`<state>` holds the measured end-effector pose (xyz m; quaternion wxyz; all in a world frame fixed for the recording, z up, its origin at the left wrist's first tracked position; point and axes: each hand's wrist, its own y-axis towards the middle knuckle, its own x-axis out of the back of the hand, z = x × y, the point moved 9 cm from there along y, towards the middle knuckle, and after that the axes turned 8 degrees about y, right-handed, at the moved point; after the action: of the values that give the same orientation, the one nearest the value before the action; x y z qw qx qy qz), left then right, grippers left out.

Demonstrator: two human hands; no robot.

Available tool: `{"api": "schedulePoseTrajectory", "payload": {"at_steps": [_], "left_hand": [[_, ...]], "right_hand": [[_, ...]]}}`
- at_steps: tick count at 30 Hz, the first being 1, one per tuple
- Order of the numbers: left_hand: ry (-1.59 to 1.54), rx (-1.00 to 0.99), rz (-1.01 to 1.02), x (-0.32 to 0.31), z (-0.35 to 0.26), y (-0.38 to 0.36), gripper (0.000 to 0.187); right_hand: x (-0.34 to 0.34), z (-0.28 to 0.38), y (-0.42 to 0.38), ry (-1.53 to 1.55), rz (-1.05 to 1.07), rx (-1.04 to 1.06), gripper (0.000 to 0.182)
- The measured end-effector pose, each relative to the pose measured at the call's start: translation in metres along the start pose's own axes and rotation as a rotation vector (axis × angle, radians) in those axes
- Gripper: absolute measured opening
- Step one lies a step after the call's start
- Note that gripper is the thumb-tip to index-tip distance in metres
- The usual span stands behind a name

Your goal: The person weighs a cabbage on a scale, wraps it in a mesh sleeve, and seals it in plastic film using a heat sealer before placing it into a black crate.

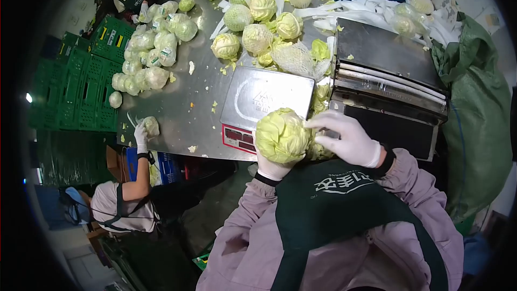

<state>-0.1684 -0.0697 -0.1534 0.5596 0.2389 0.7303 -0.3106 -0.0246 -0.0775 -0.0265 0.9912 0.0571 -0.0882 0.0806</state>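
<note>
A pale green cabbage (282, 135) rests in my gloved left hand (273, 166), which is wrapped around its lower left side, most fingers hidden behind it. My gloved right hand (347, 139) is at the cabbage's right side, with fingers bent and thumb apart; fingertips touch or nearly touch the outer leaves, and whether they pinch a leaf is unclear. Just beyond the cabbage lies a scale (267, 95) with a steel plate and a red display front. More leaves (321, 151) show below my right hand.
Loose and netted cabbages (257, 38) lie behind the scale. Wrapped ones (156, 43) are piled at the left. A wrapping machine (388, 59) and green sack (479, 113) stand right. Green crates (64, 89) are stacked left. One co-worker (121, 202) holds a cabbage; others stand across the table.
</note>
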Motion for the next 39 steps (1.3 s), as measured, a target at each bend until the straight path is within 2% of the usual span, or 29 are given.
{"api": "schedulePoseTrajectory", "payload": {"at_steps": [1,2,3,4,6,7,9,13,16,18,19,20,22,24,25,27,28,30,31,32,33,34,36,37,38,39], "left_hand": [[0.276,-0.065,-0.055,-0.002,-0.004,0.000,0.079],[0.551,-0.131,-0.108,-0.003,-0.008,0.000,0.078],[0.979,-0.195,-0.119,-0.007,-0.011,0.002,0.076],[0.978,-0.197,-0.120,-0.006,-0.013,0.004,0.076],[0.006,-0.037,-0.021,-0.008,-0.001,0.009,0.077],[0.006,-0.038,-0.021,-0.012,-0.002,0.009,0.077],[0.193,-0.061,-0.041,-0.021,-0.003,0.005,0.063],[0.179,-0.061,-0.064,-0.018,-0.003,0.003,0.064],[0.163,-0.059,0.006,-0.026,-0.004,0.002,0.060],[0.505,-0.141,0.002,-0.023,-0.012,0.000,0.059],[0.506,-0.138,0.004,-0.017,-0.012,-0.001,0.059],[0.927,-0.182,-0.061,-0.007,-0.018,-0.003,0.060],[1.645,-0.245,-0.169,0.000,-0.028,-0.010,0.061],[1.752,-0.157,-0.106,0.005,-0.021,-0.015,0.061],[1.771,-0.107,-0.078,0.009,-0.017,-0.016,0.061],[1.795,-0.038,-0.048,0.015,-0.013,-0.020,0.060],[1.810,-0.026,-0.043,0.017,-0.011,-0.022,0.060],[1.815,-0.019,-0.033,0.023,-0.011,-0.025,0.060],[1.882,-0.098,-0.094,0.025,-0.018,-0.026,0.059],[1.945,-0.178,-0.156,0.027,-0.025,-0.027,0.058],[1.948,-0.173,-0.151,0.030,-0.024,-0.026,0.058],[2.120,-0.275,-0.110,0.022,-0.024,-0.026,0.057],[2.451,-0.505,-0.008,0.003,-0.018,-0.024,0.056],[2.346,-0.610,0.046,-0.017,-0.015,-0.025,0.057],[2.344,-0.609,0.060,-0.011,-0.010,-0.027,0.057],[2.203,-0.491,-0.008,0.012,-0.010,-0.031,0.059]], "right_hand": [[-0.003,0.011,0.002,-0.072,-0.038,0.102,0.029],[-0.007,0.013,0.003,-0.073,-0.038,0.103,0.029],[-0.012,0.018,0.004,-0.177,-0.040,0.137,0.030],[-0.015,0.022,0.004,-0.280,-0.041,0.172,0.032],[-0.017,0.019,0.005,-0.279,-0.031,0.148,0.030],[-0.019,0.018,0.005,-0.272,-0.024,0.137,0.028],[-0.022,0.016,0.004,-0.265,-0.017,0.125,0.027],[-0.023,0.018,0.000,-0.220,-0.029,0.149,0.020],[-0.024,0.014,0.000,-0.182,-0.005,0.146,0.017],[-0.020,0.011,0.000,-0.150,0.027,0.138,0.015],[-0.022,0.009,-0.002,-0.108,0.137,0.124,0.013],[-0.024,0.008,-0.004,-0.065,0.247,0.111,0.012],[-0.007,0.007,-0.011,0.009,0.282,0.120,0.011],[0.006,-0.013,-0.024,0.000,0.378,-0.057,0.012],[0.012,-0.019,-0.030,-0.001,0.382,-0.057,0.012],[0.010,-0.059,-0.046,-0.142,0.477,-0.246,0.016],[0.006,-0.067,-0.049,-0.142,0.475,-0.243,0.016],[0.002,-0.074,-0.053,-0.406,0.412,-0.116,0.023],[-0.001,-0.063,-0.044,-0.233,0.316,-0.094,0.031],[-0.010,-0.053,-0.039,-0.231,0.312,-0.094,0.031],[-0.009,-0.024,-0.027,-0.096,0.152,-0.073,0.034],[-0.005,-0.002,-0.018,0.038,-0.011,-0.054,0.037],[-0.014,0.023,-0.007,0.016,-0.040,0.030,0.046],[-0.018,0.027,-0.002,-0.020,-0.057,0.082,0.044],[-0.016,0.021,-0.001,-0.023,-0.068,0.080,0.044],[-0.016,0.018,0.000,-0.037,-0.039,0.138,0.039]]}}
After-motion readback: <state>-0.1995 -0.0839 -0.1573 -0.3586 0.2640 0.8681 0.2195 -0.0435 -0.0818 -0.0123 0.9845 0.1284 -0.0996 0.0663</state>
